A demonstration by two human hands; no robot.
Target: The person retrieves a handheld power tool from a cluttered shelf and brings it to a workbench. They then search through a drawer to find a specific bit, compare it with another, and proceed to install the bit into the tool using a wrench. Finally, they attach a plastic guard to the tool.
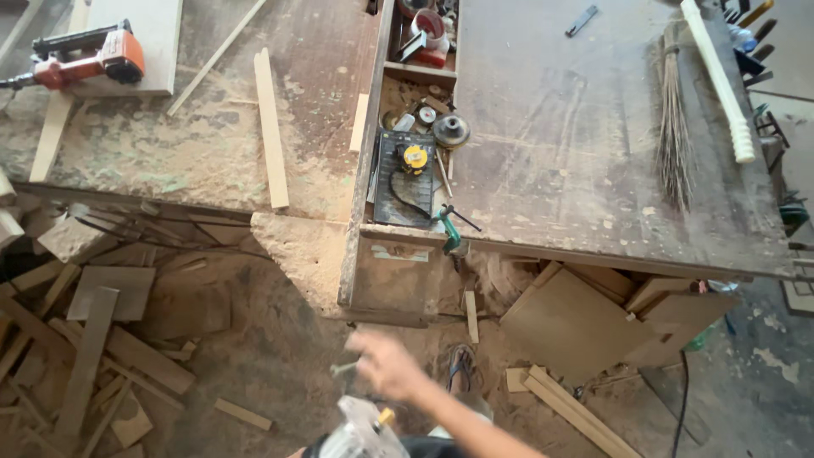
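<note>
A power tool (360,432) with a grey-white housing sits low at the bottom edge of view, over the sawdust floor (280,356). It looks heavy and rigid, best gripped round its body. The right hand (386,365) blurs above it, half-open, fingers loosely spread, holding nothing I can make out. The left hand is unseen.

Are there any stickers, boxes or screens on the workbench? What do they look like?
No screens or boxes show.
Pale label: a small strip on the front of the bench's wooden drawer box, whitish, worn.
Yellow round label: on a black tool lying in the tray.
Red and white tape roll: at the tray's far end.
</note>
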